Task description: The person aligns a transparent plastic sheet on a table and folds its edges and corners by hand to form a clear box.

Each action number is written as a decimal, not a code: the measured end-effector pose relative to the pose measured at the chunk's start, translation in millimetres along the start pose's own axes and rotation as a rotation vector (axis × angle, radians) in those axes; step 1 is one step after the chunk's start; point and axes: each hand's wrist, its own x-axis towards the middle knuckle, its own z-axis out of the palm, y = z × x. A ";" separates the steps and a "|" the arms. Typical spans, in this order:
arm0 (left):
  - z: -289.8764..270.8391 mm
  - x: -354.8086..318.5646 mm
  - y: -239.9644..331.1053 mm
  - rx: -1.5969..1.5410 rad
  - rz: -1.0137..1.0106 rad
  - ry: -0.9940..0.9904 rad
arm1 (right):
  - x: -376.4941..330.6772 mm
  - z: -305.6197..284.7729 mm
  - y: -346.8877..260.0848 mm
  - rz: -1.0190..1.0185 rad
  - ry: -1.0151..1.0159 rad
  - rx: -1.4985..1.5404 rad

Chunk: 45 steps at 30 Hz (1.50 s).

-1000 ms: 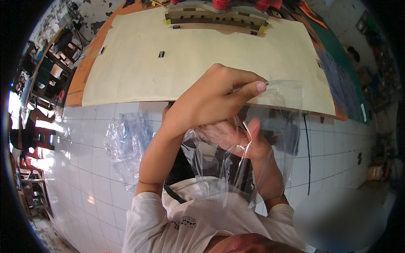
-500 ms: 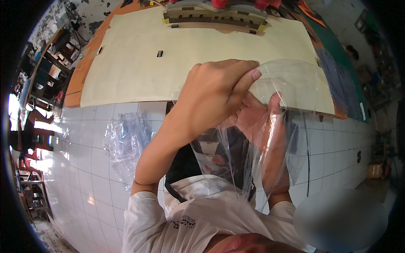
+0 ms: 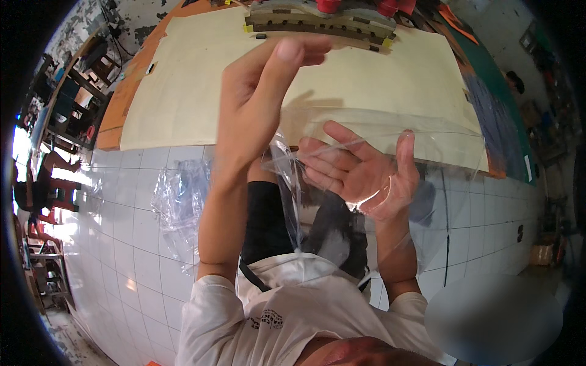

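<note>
1. The clear plastic bag (image 3: 390, 158) hangs in the air in front of us, above the white tiled floor (image 3: 122, 256).
2. Our right hand (image 3: 360, 171) lies open inside it, fingers spread wide.
3. Our left hand (image 3: 262, 91) is raised at its left edge; we cannot tell its fingers' grip.
4. Another crumpled plastic bag (image 3: 180, 201) lies on the tiles.

Bright daylight from left; fisheye rim dark, warped.
</note>
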 end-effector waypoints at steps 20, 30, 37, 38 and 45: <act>-3.6 -31.0 -25.3 0.168 0.312 -0.057 | 1.1 8.6 -10.2 0.072 -0.091 -0.441; 10.6 -30.2 -18.1 0.007 -0.070 -0.283 | 11.7 14.8 -4.5 0.004 0.265 -1.172; 8.4 -34.7 -21.7 -0.085 -0.042 -0.121 | 19.3 -2.3 -10.0 -0.198 0.072 -1.499; 7.5 -35.4 -22.5 -0.035 0.037 -0.157 | 19.9 -2.4 -13.7 -0.196 0.071 -1.498; 16.9 -52.1 -22.1 0.037 0.106 0.071 | 25.2 22.5 -30.8 -0.074 0.146 -1.449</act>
